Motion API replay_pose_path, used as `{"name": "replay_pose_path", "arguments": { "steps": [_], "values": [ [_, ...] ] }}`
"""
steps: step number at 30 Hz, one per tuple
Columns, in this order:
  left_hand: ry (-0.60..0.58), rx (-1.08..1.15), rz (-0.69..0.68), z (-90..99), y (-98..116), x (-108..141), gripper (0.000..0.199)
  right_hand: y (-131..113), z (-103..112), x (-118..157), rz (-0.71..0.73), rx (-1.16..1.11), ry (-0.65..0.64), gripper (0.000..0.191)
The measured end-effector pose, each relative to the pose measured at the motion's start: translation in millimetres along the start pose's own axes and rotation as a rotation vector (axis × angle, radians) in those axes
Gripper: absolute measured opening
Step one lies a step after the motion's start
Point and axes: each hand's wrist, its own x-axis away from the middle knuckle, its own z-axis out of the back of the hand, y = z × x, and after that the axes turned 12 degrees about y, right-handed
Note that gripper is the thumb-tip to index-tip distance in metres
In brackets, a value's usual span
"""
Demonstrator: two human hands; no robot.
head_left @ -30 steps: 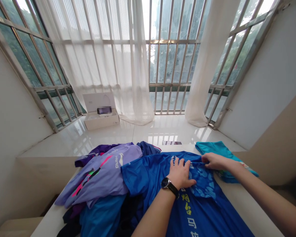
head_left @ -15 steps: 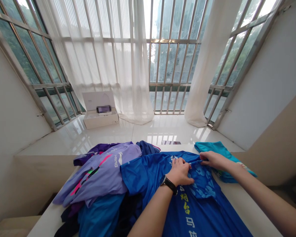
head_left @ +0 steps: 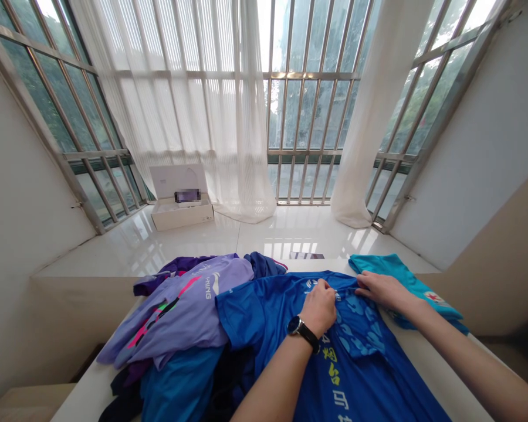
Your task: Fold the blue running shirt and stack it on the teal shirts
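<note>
Centrally, the blue shirt (head_left: 378, 381) lies printed side up, nearest me; it serves as the dial, with twelve toward the window. The patterned sleeve (head_left: 363, 334), at two o'clock, lies turned inward over the body. At twelve, the fingers of my left hand (head_left: 319, 308) are curled together by the white chest logo (head_left: 311, 283); whether they have caught cloth, I cannot tell. At one, the fingers of my right hand (head_left: 382, 290) are clamped on the shirt's upper edge. In my judgement, the cloth is handled best with the left hand pressing lightly as anchor while the right draws the edge outward, low and level, so that the slippery knit flattens without dragging the collar; creases are best smoothed from chest to edge. Further out: at nine to ten, the lilac shirt (head_left: 180, 316), its edge touching the near sleeve; at two, the folded teal garment (head_left: 385, 266); beneath, the tabletop (head_left: 437, 378); beyond, at ten to eleven, an open box (head_left: 182, 218).
</note>
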Motion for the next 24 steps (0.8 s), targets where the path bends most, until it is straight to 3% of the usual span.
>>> {"name": "replay_pose_path", "arguments": {
  "steps": [4,7,12,16,21,24],
  "values": [
    [0.089,-0.125,-0.062,-3.6,8.1,3.5,0.032,-5.0,-4.9,1.1,-0.001,0.05,0.031,0.019],
    [0.149,-0.078,-0.123,-10.9,17.7,9.3,0.041,-8.7,-7.2,2.1,-0.01,0.074,0.06,0.019],
    [-0.051,-0.018,-0.156,-23.3,18.5,21.0,0.071,-16.3,-0.9,5.2,-0.023,0.087,0.147,0.017],
    [-0.092,0.007,-0.15,-25.3,9.9,21.6,0.077,-37.9,-0.7,17.2,-0.023,0.065,0.278,0.03],
    [-0.125,-0.001,-0.179,-20.6,3.8,16.0,0.076,-70.3,-40.0,39.2,0.01,-0.174,0.451,0.042],
    [-0.136,-0.007,-0.18,-16.6,0.4,14.5,0.076,-76.5,-64.6,44.4,0.0,-0.256,0.419,0.049]
  ]
}}
